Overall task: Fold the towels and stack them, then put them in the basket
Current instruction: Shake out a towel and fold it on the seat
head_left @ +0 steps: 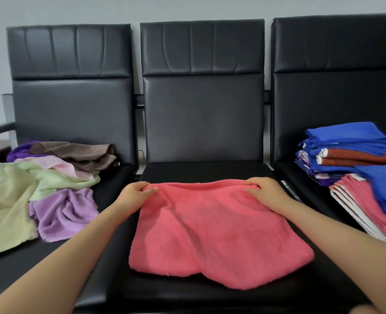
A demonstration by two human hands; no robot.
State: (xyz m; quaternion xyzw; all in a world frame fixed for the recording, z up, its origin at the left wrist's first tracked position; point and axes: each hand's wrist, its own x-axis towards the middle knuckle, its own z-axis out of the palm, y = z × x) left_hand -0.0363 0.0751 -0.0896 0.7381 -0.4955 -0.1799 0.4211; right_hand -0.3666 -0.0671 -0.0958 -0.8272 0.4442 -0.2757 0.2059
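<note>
The left hand (135,191) curls its fingers (150,191) over the far left corner of the pink towel (217,230), thumb tucked under the edge, pinching the cloth. The right hand (263,189) does the same at the far right corner, its fingers (252,191) bent over the hem and gripping it. Both forearms reach in from about 7 and 5 o'clock, bare, crossing the front edge of the seat.

The pink towel lies spread on the middle seat (201,172) of a row of black padded chairs, its far edge lifted slightly between the two hands, its near edge rumpled and uneven toward 6 o'clock. It looks doubled over, though how many layers cannot be told.

At 9 o'clock from the towel, on the left seat (110,191), lies a loose heap of unfolded towels: a pale green towel (6,211) nearest the viewer, a lilac towel (62,211) just beside it, a light pink towel (58,164) and a brown towel (83,154) behind, with a purple towel (19,151) at the back.

At 3 o'clock, on the right seat (296,177), stand folded stacks: a far stack (346,152) of blue towels with a rust-orange one between them, and a nearer stack (368,209) of pink towels topped by a blue towel (384,189).

The basket is not visible
</note>
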